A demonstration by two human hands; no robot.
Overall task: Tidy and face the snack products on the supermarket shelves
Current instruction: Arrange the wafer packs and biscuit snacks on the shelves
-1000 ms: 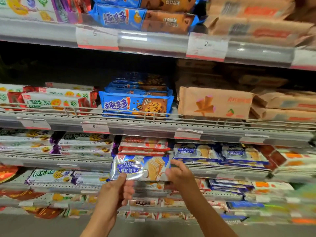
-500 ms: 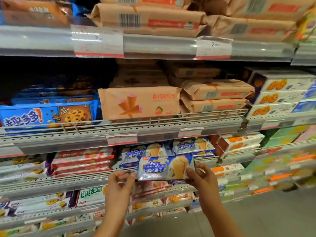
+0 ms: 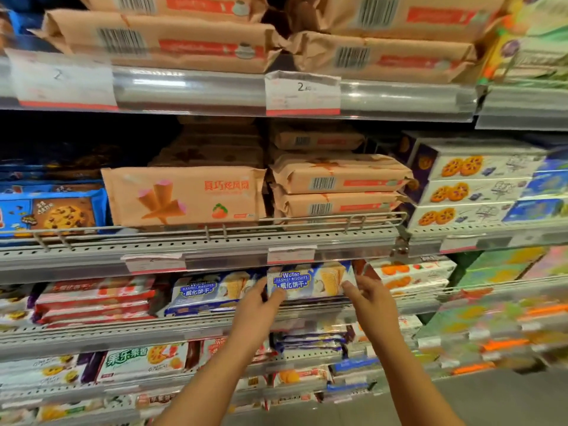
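Observation:
A blue and white wafer biscuit pack (image 3: 307, 281) sits at the front of the third shelf, on top of a stack of the same packs, just under the shelf rail above. My left hand (image 3: 261, 309) holds its left end and my right hand (image 3: 368, 299) pinches its right end. A second identical wafer pack (image 3: 209, 292) lies on its own stack just to the left. Both my forearms reach up from the bottom of the head view.
Red wafer packs (image 3: 95, 299) lie further left. Above, peach cone-snack packs (image 3: 184, 195) and blue cookie packs (image 3: 52, 210) stand behind a wire rail (image 3: 276, 221). White cookie boxes (image 3: 476, 192) fill the right bay. Lower shelves hold more biscuit packs; grey floor at bottom right.
Both hands carried the wafer pack up and to the right, from in front of the lower shelves onto the stack on the third shelf. The view panned right.

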